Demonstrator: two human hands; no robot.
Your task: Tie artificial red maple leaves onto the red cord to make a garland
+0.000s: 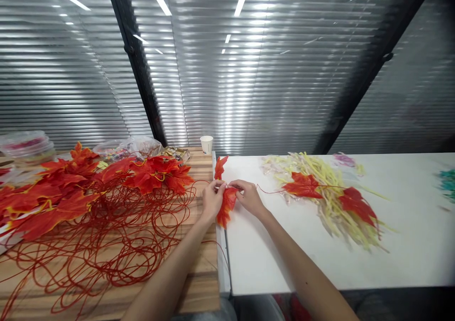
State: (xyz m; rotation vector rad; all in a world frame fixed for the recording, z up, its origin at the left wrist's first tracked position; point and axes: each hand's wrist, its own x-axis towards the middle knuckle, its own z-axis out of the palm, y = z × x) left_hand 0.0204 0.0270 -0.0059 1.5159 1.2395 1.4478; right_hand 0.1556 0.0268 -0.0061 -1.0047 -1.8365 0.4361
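My left hand point(212, 199) and my right hand point(249, 197) meet over the seam between the two tables. Both pinch the top of a red-orange artificial maple leaf point(226, 207), which hangs down between them. A thin red cord point(270, 191) runs from my right hand to the right, toward two more red leaves point(302, 185) lying on a heap of pale yellow plastic stems point(334, 202). Another red leaf point(220, 166) lies just beyond my hands.
A big tangle of red cord point(106, 236) and a pile of red leaves point(81, 183) cover the wooden table point(199, 283) on the left. A paper cup point(206, 144) stands at the back. Plastic containers point(26, 146) sit far left. Teal material point(448, 182) lies on the white table point(408, 245).
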